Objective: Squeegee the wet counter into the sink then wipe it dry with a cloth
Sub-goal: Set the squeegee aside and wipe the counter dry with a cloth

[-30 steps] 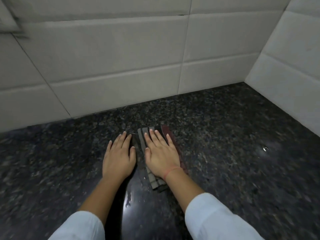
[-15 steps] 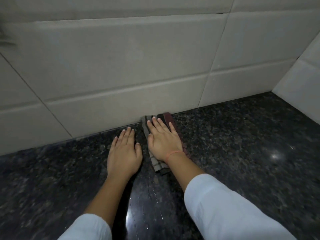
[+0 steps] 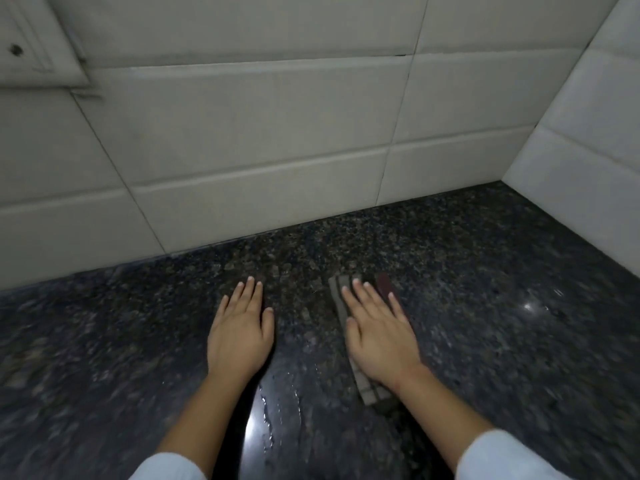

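Right hand (image 3: 379,337) lies flat, palm down, fingers spread, pressing on the cloth (image 3: 367,388) rather than gripping it. One cloth shows: a folded checked strip, grey-beige with a dark red band at its far end, mostly covered by the hand. Its long axis runs from near the wrist away toward the tiled wall (image 3: 263,140), leaning slightly left at the far end; the near end pokes out below the wrist and the far end shows past the fingertips, short of the wall. It lies on the dark speckled counter (image 3: 485,289), right of centre. Left hand (image 3: 240,336) is also flat and open, palm on the bare counter, holding nothing, apart from the cloth with a stretch of stone between. Two hands, two pale sleeves at the bottom edge. A few water streaks (image 3: 268,420) glisten on the counter between the forearms.
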